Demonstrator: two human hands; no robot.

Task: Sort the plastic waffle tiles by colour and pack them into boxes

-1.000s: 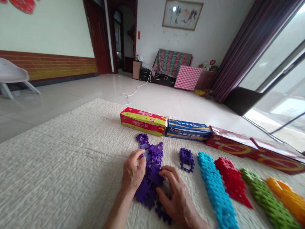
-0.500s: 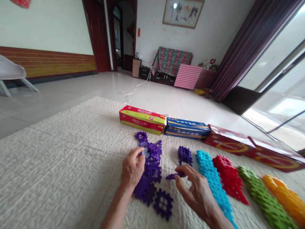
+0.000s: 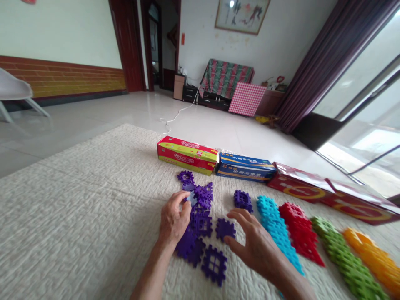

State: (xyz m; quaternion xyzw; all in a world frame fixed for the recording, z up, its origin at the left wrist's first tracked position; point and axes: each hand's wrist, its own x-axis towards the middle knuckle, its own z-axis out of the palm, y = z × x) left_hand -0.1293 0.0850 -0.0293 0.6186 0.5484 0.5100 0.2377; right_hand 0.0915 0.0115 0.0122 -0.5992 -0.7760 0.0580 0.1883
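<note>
On cream quilted mat [image 3: 93, 200]: flat purple toothed plastic square [image 3: 225, 229], at nine o'clock from spread right grip [image 3: 258, 243]. Likely light, stiff; pinch by opposite edges. With left grip [image 3: 174, 217] by translucent grey-blue piece [image 3: 192, 199], cannot tell whether pinching.

The tiles [image 3: 225, 229] are purple, the row [image 3: 277, 227] turquoise, the mat [image 3: 93, 216] cream, the cloth [image 3: 247, 99] red-and-white checked.

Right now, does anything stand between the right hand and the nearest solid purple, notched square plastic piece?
No, nothing visible does. The open right hand is at the right edge of the solid purple square piece; whether they touch is unclear. The purple plastic square with window bars lies nearer the camera, not between.
</note>
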